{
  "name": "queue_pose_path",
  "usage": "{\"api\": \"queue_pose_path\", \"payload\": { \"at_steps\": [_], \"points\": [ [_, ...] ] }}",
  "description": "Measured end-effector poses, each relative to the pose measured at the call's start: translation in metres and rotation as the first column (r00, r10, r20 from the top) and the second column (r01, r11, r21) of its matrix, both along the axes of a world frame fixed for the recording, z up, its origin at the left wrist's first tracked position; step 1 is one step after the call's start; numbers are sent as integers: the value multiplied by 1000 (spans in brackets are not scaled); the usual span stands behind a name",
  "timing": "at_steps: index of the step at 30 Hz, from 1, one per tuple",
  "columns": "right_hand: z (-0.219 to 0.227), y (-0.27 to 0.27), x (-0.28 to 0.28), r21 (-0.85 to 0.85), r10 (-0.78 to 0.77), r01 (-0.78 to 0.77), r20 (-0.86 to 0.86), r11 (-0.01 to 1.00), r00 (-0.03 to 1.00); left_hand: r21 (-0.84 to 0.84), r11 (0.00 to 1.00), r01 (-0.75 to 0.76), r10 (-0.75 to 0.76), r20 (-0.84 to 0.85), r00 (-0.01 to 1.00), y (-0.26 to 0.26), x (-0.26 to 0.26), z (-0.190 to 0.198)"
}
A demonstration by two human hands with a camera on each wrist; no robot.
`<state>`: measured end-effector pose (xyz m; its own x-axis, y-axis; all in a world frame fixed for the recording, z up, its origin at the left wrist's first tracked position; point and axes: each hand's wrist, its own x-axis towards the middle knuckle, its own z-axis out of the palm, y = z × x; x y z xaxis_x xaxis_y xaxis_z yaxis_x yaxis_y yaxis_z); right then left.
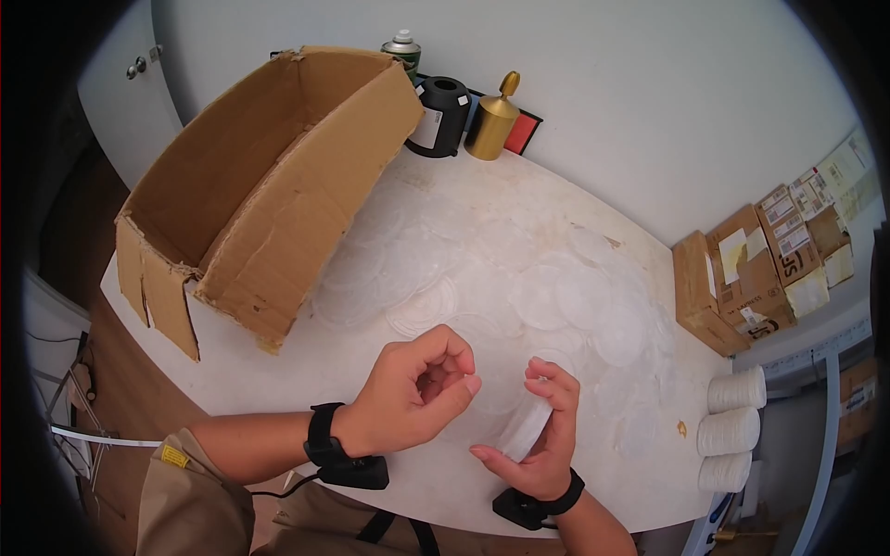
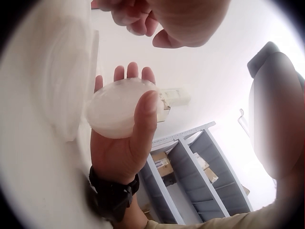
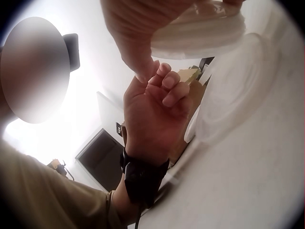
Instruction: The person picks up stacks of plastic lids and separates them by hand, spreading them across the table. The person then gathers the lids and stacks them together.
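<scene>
My right hand (image 1: 552,456) grips a small stack of round translucent discs (image 1: 526,430), its thumb on one side and fingers on the other. In the left wrist view the stack (image 2: 114,109) shows its round face, with the right thumb across its edge. Just left of it, my left hand (image 1: 408,389) is raised over the table with curled fingers, thumb tip close to the index fingertip. Nothing shows between those fingers in the right wrist view, where the left hand (image 3: 155,114) faces the camera. Many thin clear discs (image 1: 547,296) lie spread beyond both hands.
A long open cardboard box (image 1: 320,199) stands on the white table (image 1: 371,398) at left. Behind it are a spray can (image 1: 401,51), a black canister (image 1: 441,116) and a brass-coloured pot (image 1: 491,125). Cartons (image 1: 751,269) and white disc stacks (image 1: 728,431) are at right.
</scene>
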<state>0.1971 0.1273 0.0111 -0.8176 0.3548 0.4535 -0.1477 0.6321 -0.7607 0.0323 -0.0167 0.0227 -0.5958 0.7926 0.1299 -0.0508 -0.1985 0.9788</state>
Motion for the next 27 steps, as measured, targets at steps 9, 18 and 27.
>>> {"api": "queue_pose_path", "payload": {
  "at_steps": [9,18,27],
  "points": [
    [0,-3,-4,22,70,-71,31,997,997,30,914,405,-406,58,912,-6,9,-7],
    [2,-6,-5,-3,110,-110,53,994,993,56,882,467,-470,161,868,-5,11,-6],
    [3,-6,-6,11,123,-123,45,992,991,46,870,491,-491,158,856,-6,11,-7]
  ]
}}
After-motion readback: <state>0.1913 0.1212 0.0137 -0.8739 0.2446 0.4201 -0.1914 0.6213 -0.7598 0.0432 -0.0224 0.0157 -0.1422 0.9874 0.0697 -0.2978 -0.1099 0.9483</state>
